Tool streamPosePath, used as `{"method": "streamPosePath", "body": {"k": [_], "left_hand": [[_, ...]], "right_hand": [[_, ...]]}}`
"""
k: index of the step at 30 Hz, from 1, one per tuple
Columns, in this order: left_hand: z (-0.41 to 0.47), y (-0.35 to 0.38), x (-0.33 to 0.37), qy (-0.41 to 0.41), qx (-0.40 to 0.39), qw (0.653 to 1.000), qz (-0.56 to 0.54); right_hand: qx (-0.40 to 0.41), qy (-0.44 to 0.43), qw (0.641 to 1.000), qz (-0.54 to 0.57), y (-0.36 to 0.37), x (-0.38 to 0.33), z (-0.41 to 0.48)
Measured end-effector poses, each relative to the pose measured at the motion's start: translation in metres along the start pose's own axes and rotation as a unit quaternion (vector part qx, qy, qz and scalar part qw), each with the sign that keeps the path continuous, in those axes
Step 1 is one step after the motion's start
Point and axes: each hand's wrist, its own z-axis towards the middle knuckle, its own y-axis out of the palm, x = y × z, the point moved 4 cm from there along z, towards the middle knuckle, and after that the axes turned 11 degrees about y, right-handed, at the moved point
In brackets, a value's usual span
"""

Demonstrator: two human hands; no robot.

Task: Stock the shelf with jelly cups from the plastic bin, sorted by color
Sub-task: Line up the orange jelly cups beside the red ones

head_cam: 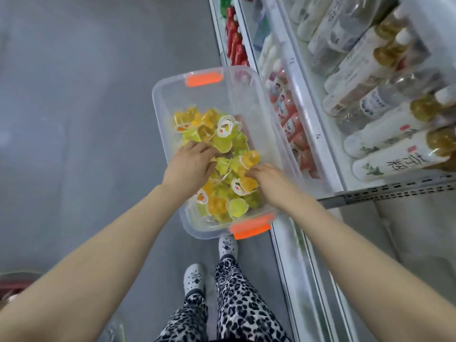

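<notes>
Large dark Chinese characters on the nearest white bottle [404, 164], upside down and unreadable, small dark badge on grey clog [195, 276], too blurred

Smooth grey floor [74, 95], white shelf [311, 119] on the right, rows of bottled drinks [370, 82]

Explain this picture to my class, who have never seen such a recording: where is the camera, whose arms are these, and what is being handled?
There is no machine here. A person wears a camera on the head, looking down, so you see their own arms, legs and shoes. It is the only picture. A clear bin with orange handles stands beside a shelf stocked with bottles. The bin holds yellow, green and orange jelly cups. The left hand and the right hand both reach in among the cups. Blur hides whether either hand has gripped one.
</notes>
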Motion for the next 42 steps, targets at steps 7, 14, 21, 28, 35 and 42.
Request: {"method": "streamPosePath", "body": {"k": [7, 14, 21, 28, 35, 42], "left_hand": [[-0.001, 0.007, -0.007, -0.005, 0.003, 1.0, 0.015], [0.001, 0.008, -0.006, -0.025, -0.078, 0.996, 0.03], [0.043, 0.036, 0.01, -0.073, -0.161, 0.984, -0.026], [0.082, 0.112, 0.027, -0.099, -0.201, 0.972, -0.071], [0.084, 0.121, 0.025, -0.136, -0.154, 0.971, -0.118], [0.046, 0.068, 0.025, -0.136, -0.113, 0.971, -0.158]], "right_hand": [[-0.063, -0.064, 0.966, -0.243, 0.025, -0.021, 0.041], [-0.012, -0.022, 0.991, -0.13, 0.01, -0.015, 0.04], [0.239, 0.033, 0.947, 0.211, -0.073, 0.004, 0.011], [0.258, 0.034, 0.926, 0.273, -0.084, 0.02, 0.019], [0.269, 0.03, 0.919, 0.285, -0.08, 0.02, 0.014], [0.284, 0.072, 0.901, 0.32, -0.084, 0.008, -0.013]]}}
